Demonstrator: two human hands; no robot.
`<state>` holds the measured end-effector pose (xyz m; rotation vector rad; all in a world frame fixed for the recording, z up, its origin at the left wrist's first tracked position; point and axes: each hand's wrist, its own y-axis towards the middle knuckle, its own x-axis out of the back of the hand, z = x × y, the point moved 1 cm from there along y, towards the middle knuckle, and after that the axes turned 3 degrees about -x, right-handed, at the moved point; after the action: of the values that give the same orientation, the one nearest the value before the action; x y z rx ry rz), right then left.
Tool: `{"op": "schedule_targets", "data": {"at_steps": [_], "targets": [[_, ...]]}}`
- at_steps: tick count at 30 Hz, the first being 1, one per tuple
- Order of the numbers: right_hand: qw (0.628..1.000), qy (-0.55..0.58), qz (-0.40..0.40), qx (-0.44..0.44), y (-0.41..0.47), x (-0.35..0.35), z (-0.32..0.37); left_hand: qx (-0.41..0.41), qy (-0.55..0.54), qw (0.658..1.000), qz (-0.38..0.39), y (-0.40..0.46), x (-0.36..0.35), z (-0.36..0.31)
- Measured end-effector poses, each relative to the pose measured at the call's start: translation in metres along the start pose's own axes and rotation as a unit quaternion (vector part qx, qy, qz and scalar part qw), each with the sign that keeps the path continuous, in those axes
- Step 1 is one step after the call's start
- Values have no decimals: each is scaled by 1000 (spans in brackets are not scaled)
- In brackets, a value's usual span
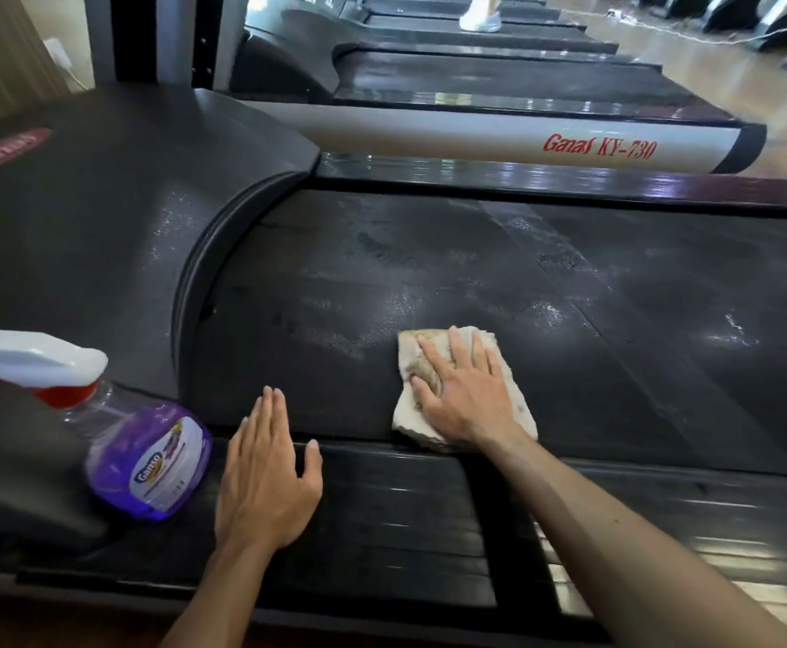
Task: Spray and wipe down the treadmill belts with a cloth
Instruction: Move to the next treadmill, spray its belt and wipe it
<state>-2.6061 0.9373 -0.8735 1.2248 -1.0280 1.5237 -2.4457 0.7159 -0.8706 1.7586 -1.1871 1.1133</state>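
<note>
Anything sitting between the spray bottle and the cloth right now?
Yes, in the head view: the left hand lies flat on the side rail between the spray bottle and the cloth, which the right hand presses on the belt.

Single head cam, fwd/down, close over treadmill belt (pixel 476 282), further treadmills behind.

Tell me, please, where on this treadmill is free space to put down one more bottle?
Free: the side rail between left hand and right forearm, and the rail right of that forearm. The belt beyond the cloth is bare but wet. Crowded: the near-left corner, where the spray bottle lies beside the left hand.
</note>
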Motion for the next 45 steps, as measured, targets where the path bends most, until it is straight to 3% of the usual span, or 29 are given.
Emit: {"op": "schedule_targets", "data": {"at_steps": [3, 7, 10, 15, 19, 25, 29, 35, 38, 42, 45], "targets": [[999, 14, -10, -30, 10, -3, 31, 4, 4, 1000, 6, 0, -1, -1], [998, 22, 18, 64, 6, -3, 72, 9, 7, 1000, 16, 1, -1, 0], [996, 24, 25, 87, -8, 0, 48, 4, -5, 1000, 13, 2, 0, 1], [1000, -14, 4, -19, -1, 7, -27, 5, -14, 1000, 8, -1, 3, -2], [997, -8, -9, -82, 10, 0, -1, 5, -7, 1000, 6, -1, 4, -4], [998, 12, 0, 54, 6, -7, 80, 8, -8, 1000, 14, 0, 6, -4], [997, 13, 5, 79, -7, -1, 39, 10, -8, 1000, 18, 1, 6, -2], [999, -20, 0, -39, -5, 7, -30, 7, -12, 1000, 20, 1, 6, -3], [997, -23, -34, -69, 5, 4, 4, 10, -7, 1000, 18, 2, 5, -3], [998, 31, -35, 29, 9, -6, 76, 11, -1, 1000, 16, 2, 4, -3], [997, 45, -22, 65, 10, -12, 93, 12, 4, 1000, 25, 4, 4, -2]]}}
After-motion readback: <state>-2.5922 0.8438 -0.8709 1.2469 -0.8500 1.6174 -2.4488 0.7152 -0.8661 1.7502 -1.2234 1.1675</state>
